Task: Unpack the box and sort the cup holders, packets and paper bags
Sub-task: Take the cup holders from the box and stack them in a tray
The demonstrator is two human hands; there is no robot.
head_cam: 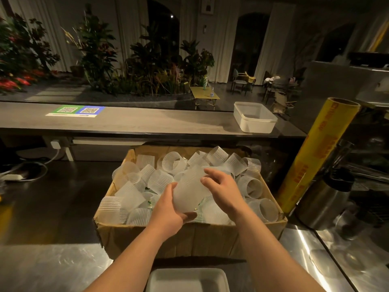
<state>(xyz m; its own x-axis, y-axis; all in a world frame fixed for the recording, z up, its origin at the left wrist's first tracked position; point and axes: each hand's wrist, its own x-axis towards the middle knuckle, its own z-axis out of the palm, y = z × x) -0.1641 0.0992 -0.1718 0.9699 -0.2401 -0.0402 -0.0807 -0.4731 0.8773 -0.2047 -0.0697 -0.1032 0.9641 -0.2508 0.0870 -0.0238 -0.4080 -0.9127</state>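
Gripping one cup-holder stack (189,196) are the left hand (169,213) and right hand (223,189).

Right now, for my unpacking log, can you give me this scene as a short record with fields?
box: cardboard box, open, on the steel counter
contents: loose frosted cup holders, heaped to the rim
in hand: held cup holder, above the heap
left hand: grips its lower end
right hand: fingers curled over its upper end
right of box: yellow film roll, steel canister
ledge: white tub
near edge: white tray
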